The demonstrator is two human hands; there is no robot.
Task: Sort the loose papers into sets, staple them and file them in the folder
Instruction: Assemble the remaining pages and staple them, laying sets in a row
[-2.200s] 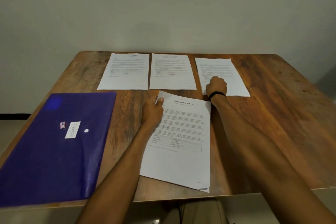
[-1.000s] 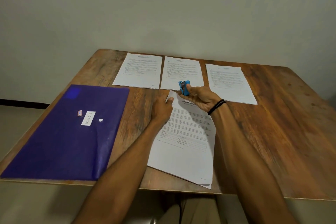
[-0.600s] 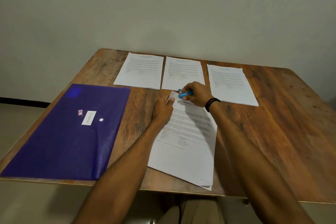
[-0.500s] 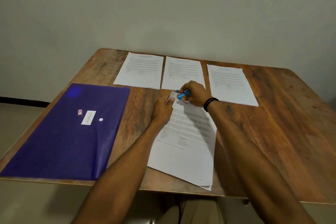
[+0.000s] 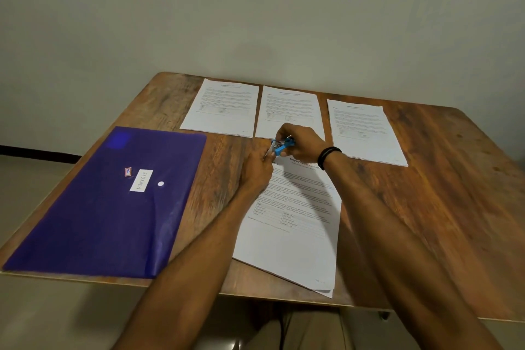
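One set lies at desk near edge. Right hand grips stapler over its far-left corner; left hand pinches that corner. Square sheets, seat corner deep, squeeze once firmly. Folder at left edge.
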